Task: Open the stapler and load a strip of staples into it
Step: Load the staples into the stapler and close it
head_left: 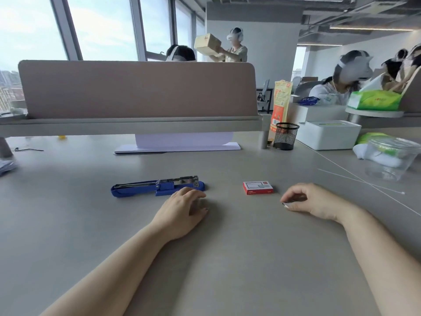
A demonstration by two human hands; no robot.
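nothing here can be read letter for letter. the small red box on the surface, at about two o'clock from the left hand, has a white label panel and a small red logo mark at its upper right, all too small to make out. the tall orange and yellow packet at one o'clock shows printed lines, a square code and a barcode near its foot, blurred. the green tissue pack at two o'clock bears red marks, also unreadable.
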